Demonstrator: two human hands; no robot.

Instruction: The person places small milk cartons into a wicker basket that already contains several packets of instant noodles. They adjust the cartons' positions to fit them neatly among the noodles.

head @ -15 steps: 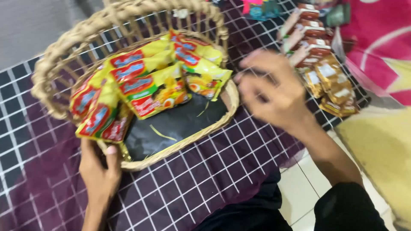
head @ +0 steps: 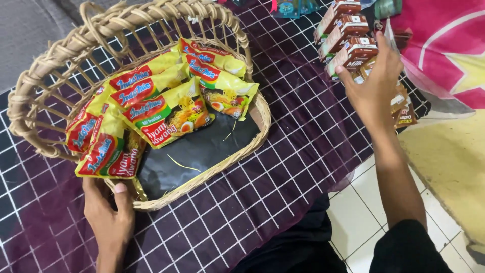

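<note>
Head view showed the right hand had reached over to grasp a brown milk carton, while the left hand gripped the wicker basket rim.

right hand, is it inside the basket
No, the right hand is off to the side of the wicker basket, reaching the brown drink cartons on the dark checked cloth.

One wicker basket sits on a single dark grid-patterned cloth, holding what appear to be seven yellow instant-noodle packets, overlapping so the exact number is hard to fix. Three brown milk cartons show clearly in a row, with at least two more partly hidden behind one of the two hands in view.
</note>
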